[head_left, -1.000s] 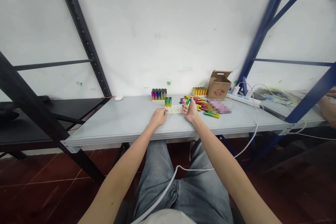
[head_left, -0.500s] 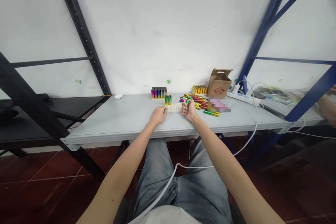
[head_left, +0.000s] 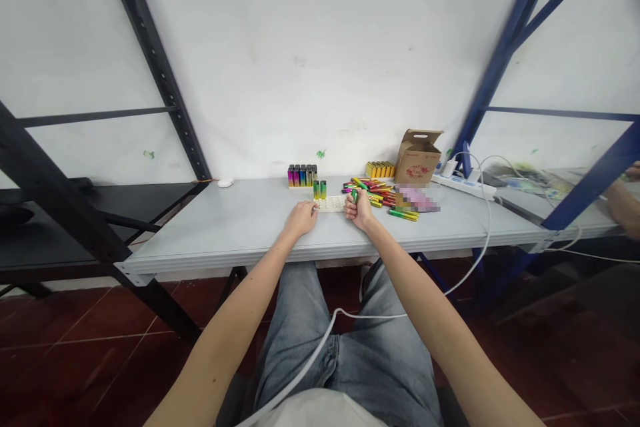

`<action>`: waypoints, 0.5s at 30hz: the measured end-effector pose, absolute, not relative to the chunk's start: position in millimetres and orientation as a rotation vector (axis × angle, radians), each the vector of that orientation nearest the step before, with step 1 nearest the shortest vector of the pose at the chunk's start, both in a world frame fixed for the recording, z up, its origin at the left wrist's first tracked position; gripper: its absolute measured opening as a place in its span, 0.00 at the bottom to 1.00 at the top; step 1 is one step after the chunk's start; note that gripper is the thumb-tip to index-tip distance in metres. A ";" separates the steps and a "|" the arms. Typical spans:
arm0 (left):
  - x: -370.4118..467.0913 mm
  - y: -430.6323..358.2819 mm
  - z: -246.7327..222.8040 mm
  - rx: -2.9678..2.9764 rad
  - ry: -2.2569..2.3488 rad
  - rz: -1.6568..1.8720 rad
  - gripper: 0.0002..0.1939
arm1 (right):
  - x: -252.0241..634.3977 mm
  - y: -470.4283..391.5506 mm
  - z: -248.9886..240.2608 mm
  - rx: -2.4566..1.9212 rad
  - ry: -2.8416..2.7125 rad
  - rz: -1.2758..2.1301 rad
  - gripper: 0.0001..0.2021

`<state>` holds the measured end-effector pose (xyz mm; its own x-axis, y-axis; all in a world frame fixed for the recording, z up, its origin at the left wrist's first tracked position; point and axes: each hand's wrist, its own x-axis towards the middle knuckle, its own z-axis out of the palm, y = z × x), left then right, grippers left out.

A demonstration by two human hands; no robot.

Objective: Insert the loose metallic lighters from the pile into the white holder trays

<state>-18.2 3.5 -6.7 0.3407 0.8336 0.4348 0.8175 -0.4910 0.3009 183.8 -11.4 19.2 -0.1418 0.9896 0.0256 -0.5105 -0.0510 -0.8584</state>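
Note:
A pale, pitted tray lies between my hands on the table. Two green-gold lighters stand upright at its back left. My left hand is closed at the tray's left end, its fingertips on the edge. A small dark spot shows at those fingertips, too small to name. My right hand is wrapped round a green lighter above the tray's right end, with the lighter's top end sticking out of the fist. Just behind and right of that hand lies a loose heap of coloured lighters.
A block of purple-to-gold lighters stands at the back, and a tray of yellow ones farther right. Beside it are an open cardboard box, a blurred pink packet and a power strip. A white cable hangs over the front edge.
The lighter in my right hand has tilted slightly and moved a little to the left. My left hand stays at the tray's end.

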 end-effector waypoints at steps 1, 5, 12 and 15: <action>-18.1 3.8 -6.8 2.548 1.572 0.855 0.13 | 183.8 -11.2 18.9 -0.740 -0.906 1.539 0.21; -18.1 4.5 -6.6 2.545 1.567 0.856 0.13 | 183.6 -10.5 17.6 -0.750 -0.922 1.570 0.21; -17.6 3.2 -5.6 2.558 1.577 0.849 0.13 | 182.9 -11.5 17.5 -0.759 -0.910 1.567 0.21; -17.3 3.7 -6.2 2.559 1.580 0.854 0.13 | 181.9 -10.8 16.6 -0.741 -0.907 1.507 0.21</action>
